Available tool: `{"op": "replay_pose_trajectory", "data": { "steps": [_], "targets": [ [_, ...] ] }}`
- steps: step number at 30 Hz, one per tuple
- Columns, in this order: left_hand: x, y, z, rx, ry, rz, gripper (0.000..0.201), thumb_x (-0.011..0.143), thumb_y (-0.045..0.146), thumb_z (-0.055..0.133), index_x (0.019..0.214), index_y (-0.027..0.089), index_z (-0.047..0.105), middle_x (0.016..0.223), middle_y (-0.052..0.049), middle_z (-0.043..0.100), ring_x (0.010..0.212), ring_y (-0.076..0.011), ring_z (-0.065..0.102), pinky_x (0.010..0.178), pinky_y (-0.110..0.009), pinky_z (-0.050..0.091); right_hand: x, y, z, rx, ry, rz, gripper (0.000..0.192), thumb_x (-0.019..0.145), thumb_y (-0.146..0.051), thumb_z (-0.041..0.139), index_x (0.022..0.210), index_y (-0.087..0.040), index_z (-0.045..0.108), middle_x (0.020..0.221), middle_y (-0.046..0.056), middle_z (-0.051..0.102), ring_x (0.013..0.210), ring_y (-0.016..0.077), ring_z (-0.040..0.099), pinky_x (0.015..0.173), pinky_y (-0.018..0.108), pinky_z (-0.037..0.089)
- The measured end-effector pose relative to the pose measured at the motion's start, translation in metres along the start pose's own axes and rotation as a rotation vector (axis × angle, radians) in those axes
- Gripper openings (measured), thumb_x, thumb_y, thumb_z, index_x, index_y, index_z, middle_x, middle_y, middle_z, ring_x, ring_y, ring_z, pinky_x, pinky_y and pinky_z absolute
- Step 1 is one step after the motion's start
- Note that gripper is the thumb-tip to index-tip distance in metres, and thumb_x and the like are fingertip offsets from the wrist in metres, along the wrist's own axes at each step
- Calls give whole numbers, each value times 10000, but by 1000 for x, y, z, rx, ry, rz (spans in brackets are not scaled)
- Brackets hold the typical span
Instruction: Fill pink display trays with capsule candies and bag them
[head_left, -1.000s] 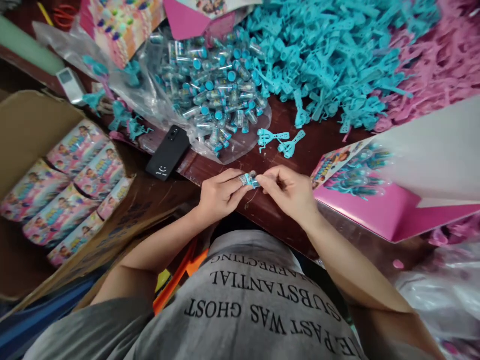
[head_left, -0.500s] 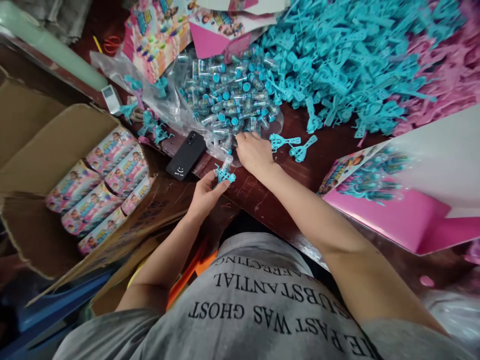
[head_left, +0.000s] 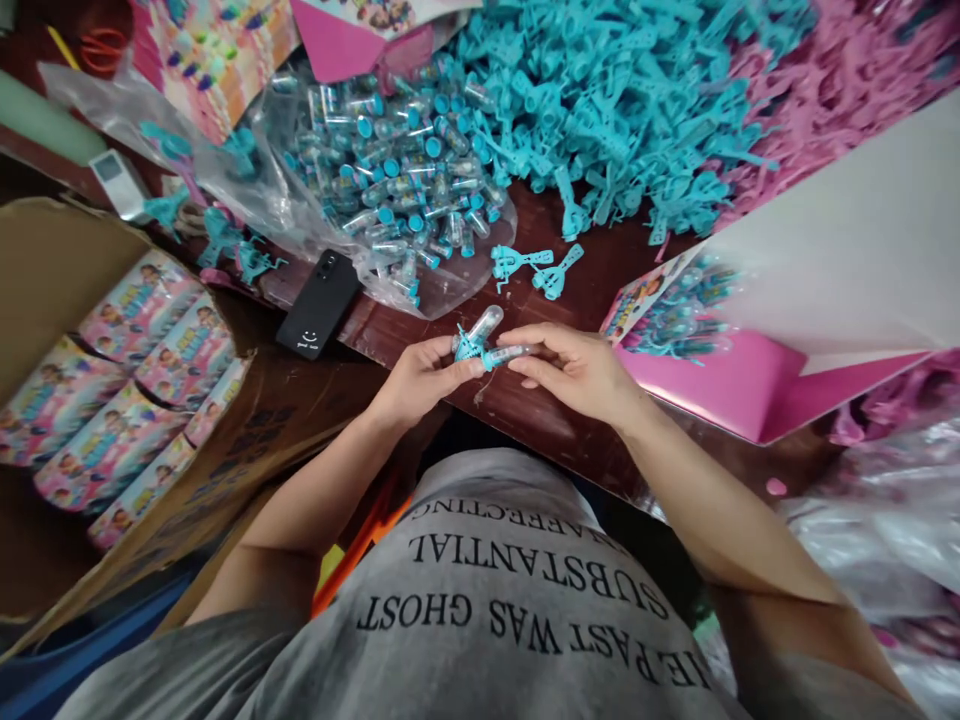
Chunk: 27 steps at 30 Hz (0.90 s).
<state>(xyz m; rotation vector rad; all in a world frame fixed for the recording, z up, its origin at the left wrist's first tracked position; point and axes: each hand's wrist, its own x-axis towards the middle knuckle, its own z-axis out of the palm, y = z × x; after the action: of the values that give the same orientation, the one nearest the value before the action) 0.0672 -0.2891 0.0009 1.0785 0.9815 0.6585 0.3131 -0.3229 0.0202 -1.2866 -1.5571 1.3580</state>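
Observation:
My left hand (head_left: 420, 378) pinches a teal plastic holder (head_left: 469, 346) with a small clear tube (head_left: 485, 322) stuck in it, pointing up and away. My right hand (head_left: 577, 370) holds a second clear tube with a teal cap (head_left: 508, 354) and presses its capped end against the holder. Both hands meet over the near edge of the dark wooden table (head_left: 570, 290). Just beyond them lie two loose teal holders (head_left: 534, 266) and a clear bag of capped tubes (head_left: 397, 180).
A black phone (head_left: 318, 304) lies left of the hands. A big heap of teal holders (head_left: 615, 100) and pink holders (head_left: 832, 90) fills the far side. A pink display box (head_left: 765, 380) stands at right. A cardboard carton (head_left: 67, 260) with printed packs (head_left: 142, 360) sits at left.
My right hand came back from the tube bag with a capped tube and joined my left hand, which rose slightly toward it with the holder.

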Motion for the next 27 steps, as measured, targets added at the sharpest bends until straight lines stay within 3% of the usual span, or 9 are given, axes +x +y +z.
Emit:
{"op": "replay_pose_trajectory", "data": {
  "steps": [6, 11, 13, 17, 20, 22, 23, 25, 27],
  "targets": [
    [3, 7, 23, 290, -66, 187, 403, 891, 571, 840, 913, 174, 778, 839, -22, 735, 761, -140, 607, 745, -269, 518, -25, -14, -10, -386, 77, -261, 220, 1070, -374, 641, 1213, -260, 762, 1228, 45, 819, 1130, 202, 773, 1021, 399, 625],
    [-2, 9, 40, 552, -25, 421, 265, 947, 432, 800, 873, 182, 753, 766, -1, 704, 714, -137, 598, 694, -260, 489, -49, -14, -13, -190, 81, 125, 583, 1100, -660, 467, 902, -180, 730, 760, 36, 781, 626, 133, 733, 663, 278, 585],
    [0, 10, 46, 565, -67, 428, 234, 941, 402, 804, 869, 185, 752, 757, 9, 701, 700, -131, 598, 687, -253, 480, -62, -14, -17, -141, 108, 209, 700, 1103, -723, 370, 870, -169, 729, 721, 38, 762, 553, 114, 697, 604, 262, 554],
    [12, 11, 60, 449, -236, 248, 257, 931, 440, 806, 904, 186, 777, 822, 1, 742, 761, -140, 638, 737, -249, 510, -92, -15, -32, -470, 197, -49, 549, 1072, -658, 561, 1318, -199, 734, 1244, 104, 806, 843, 148, 779, 691, 274, 585],
    [19, 9, 76, 375, -373, 109, 297, 891, 475, 838, 948, 185, 805, 891, -14, 775, 810, -150, 661, 800, -269, 533, -112, -14, -43, -731, 223, -200, 374, 1122, -524, 547, 1211, -238, 771, 1154, 49, 831, 946, 163, 788, 751, 278, 593],
    [21, 8, 88, 305, -447, 15, 309, 851, 475, 868, 930, 183, 806, 891, -13, 771, 796, -141, 652, 796, -269, 535, -126, -14, -53, -798, 245, -226, 418, 1089, -591, 577, 1148, -230, 779, 1034, 33, 837, 893, 173, 787, 722, 283, 597],
    [21, 8, 93, 266, -480, -34, 309, 835, 471, 880, 912, 182, 802, 870, -10, 759, 772, -133, 638, 774, -262, 531, -132, -15, -58, -818, 254, -228, 502, 1034, -668, 618, 1210, -223, 771, 1104, 57, 834, 925, 194, 790, 711, 295, 607],
    [20, 8, 104, 182, -538, -137, 311, 803, 462, 904, 870, 182, 787, 783, 6, 709, 681, -108, 579, 673, -237, 493, -144, -18, -70, -857, 267, -220, 683, 957, -744, 671, 1413, -236, 701, 1418, 124, 741, 1114, 257, 776, 743, 331, 640],
    [19, 9, 113, 98, -597, -242, 317, 783, 456, 922, 876, 188, 781, 697, 25, 643, 586, -90, 502, 566, -222, 424, -152, -22, -80, -890, 230, -197, 634, 1015, -635, 671, 1554, -306, 606, 1660, 120, 556, 1241, 273, 737, 809, 360, 664]
  ]
}}
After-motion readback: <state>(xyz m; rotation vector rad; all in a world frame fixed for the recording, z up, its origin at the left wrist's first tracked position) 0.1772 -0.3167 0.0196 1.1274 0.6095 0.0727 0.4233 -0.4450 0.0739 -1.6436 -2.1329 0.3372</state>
